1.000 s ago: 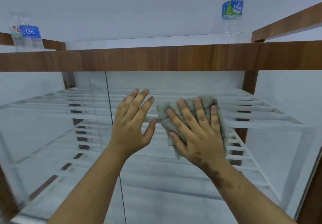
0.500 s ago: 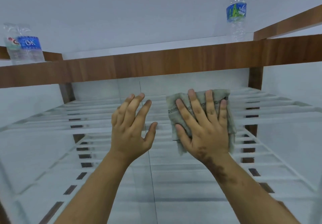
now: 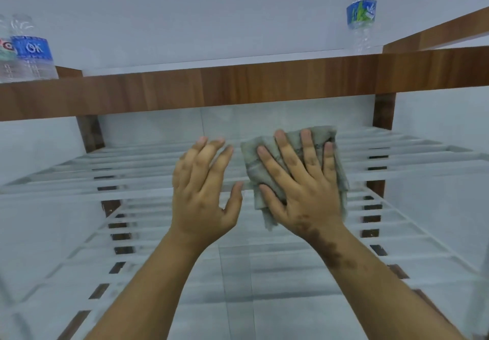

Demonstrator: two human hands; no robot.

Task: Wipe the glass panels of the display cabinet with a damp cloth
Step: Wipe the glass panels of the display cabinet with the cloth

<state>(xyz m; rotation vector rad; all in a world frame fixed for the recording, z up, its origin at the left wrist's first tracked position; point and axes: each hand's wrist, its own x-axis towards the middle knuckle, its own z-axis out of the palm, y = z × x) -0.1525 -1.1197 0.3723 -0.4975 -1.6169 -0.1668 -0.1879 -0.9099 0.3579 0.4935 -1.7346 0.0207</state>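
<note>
Bright even light, soft blur, wide-angle bending at edges

A clear bottle (image 3: 31, 56) at the left edge of the cabinet top (image 3: 238, 88) carries a blue label reading "OK". The blue-and-green label on the bottle near the right corner (image 3: 361, 14) is too blurred to read

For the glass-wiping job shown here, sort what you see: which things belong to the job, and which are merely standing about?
Part of the job:
- cloth
- right hand, flat on the cloth
- left hand
- glass panel

Standing about:
- OK bottle
- green-labelled bottle
- wooden top rail
</note>
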